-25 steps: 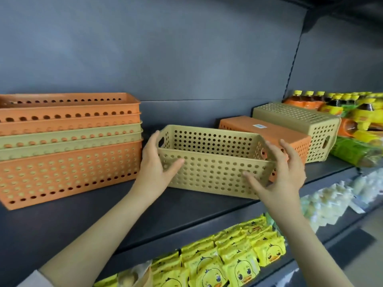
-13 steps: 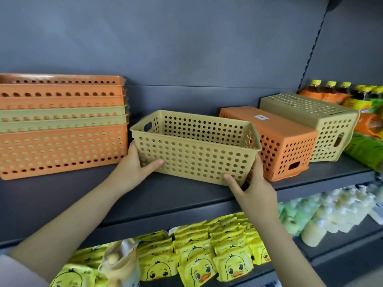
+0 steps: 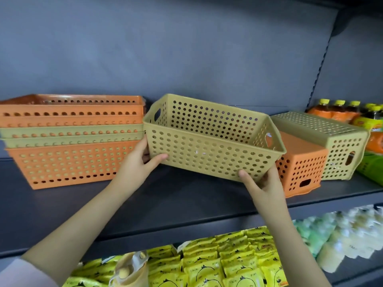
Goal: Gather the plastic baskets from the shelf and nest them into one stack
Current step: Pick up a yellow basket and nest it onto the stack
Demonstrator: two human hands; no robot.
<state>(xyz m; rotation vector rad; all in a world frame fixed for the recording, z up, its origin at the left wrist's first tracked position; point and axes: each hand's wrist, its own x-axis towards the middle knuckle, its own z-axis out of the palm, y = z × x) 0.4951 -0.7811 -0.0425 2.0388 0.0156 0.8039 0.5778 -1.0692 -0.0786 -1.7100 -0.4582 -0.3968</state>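
I hold a tan perforated basket [image 3: 207,146] upright, lifted clear of the dark shelf [image 3: 186,199]. My left hand [image 3: 138,164] grips its lower left corner and my right hand [image 3: 263,183] grips its lower right corner. To its left stands a nested stack of orange and tan baskets [image 3: 72,139], its right end close to the held basket. Behind the held basket on the right, an orange basket [image 3: 300,164] and a tan basket [image 3: 335,141] lie upside down on the shelf.
Bottled drinks [image 3: 339,112] and green packs [image 3: 373,168] crowd the shelf's far right. The lower shelf holds yellow duck-print packets [image 3: 217,264] and pale wrapped goods [image 3: 335,237]. A grey back panel [image 3: 186,48] closes the shelf behind.
The tan basket has been lifted off the shelf and carried left toward the nested stack, with both hands shifting down to its lower corners.
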